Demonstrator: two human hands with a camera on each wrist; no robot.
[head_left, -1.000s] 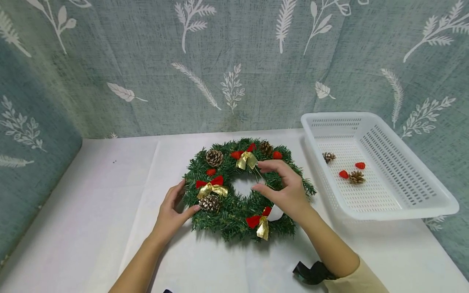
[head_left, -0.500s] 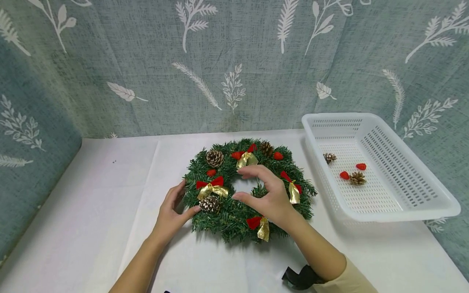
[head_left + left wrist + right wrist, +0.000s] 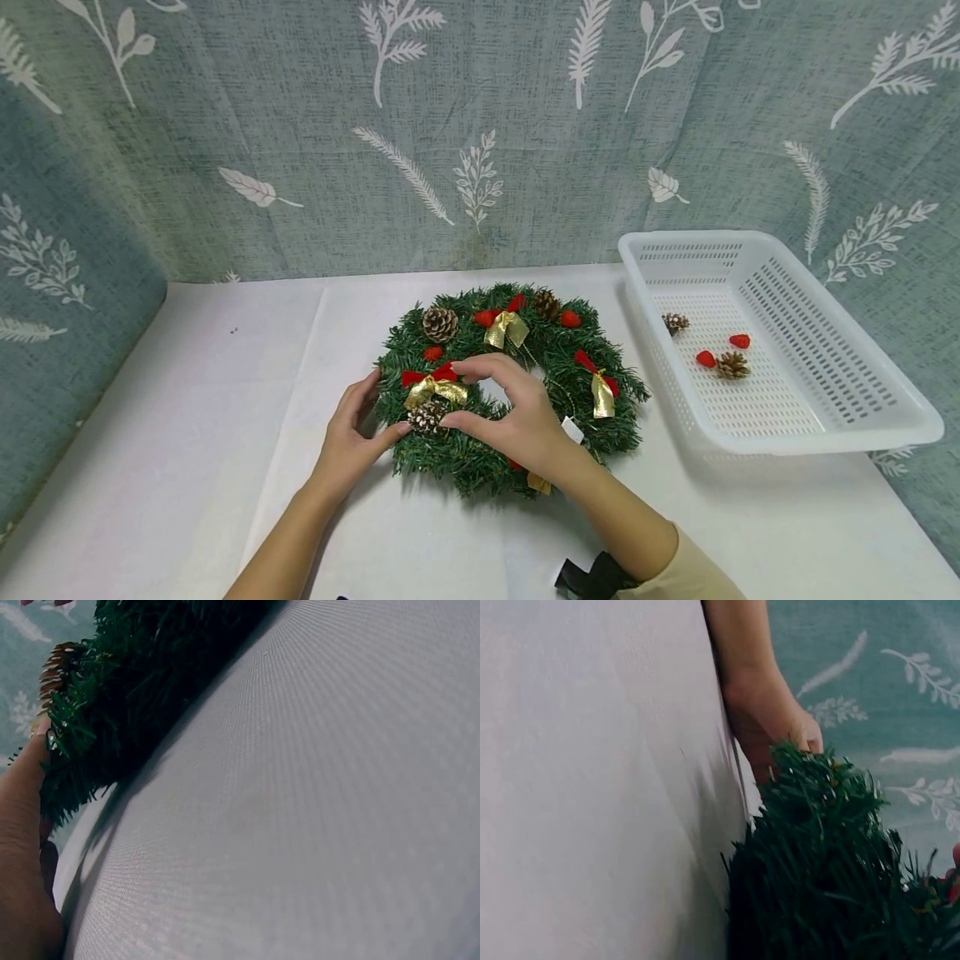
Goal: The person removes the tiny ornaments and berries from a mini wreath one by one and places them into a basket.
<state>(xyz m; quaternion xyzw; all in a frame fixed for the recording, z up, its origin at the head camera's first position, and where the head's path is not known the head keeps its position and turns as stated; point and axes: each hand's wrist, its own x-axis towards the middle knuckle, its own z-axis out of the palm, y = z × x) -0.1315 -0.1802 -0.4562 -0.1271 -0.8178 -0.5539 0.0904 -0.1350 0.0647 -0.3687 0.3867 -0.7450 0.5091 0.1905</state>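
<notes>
A green Christmas wreath [image 3: 480,467] lies flat on the white-covered table, trimmed with pinecones, red berries and red-and-gold bows. My left hand [image 3: 356,433] grips its left edge, thumb on top beside a white-tipped pinecone [image 3: 426,417] and fingers round the outer side. The right wrist view also has this left hand [image 3: 761,712] at the greenery. Above the wreath's lower middle, my right hand [image 3: 517,417] is spread in a C shape with nothing between thumb and fingers. Its thumb tip is right at the white-tipped pinecone, its forefinger near the left bow [image 3: 435,387].
A white perforated basket [image 3: 825,442] stands at the right, holding two pinecones and two red berries. Behind the table hangs a grey-green leaf-patterned cloth [image 3: 300,125]. A white tag [image 3: 572,429] shows beside my right wrist. Black material [image 3: 592,577] sits by my right sleeve.
My right hand has moved left across the wreath, from its right side to the white-tipped pinecone, staying spread. The right bow is now uncovered. My left hand and the wreath have stayed put.
</notes>
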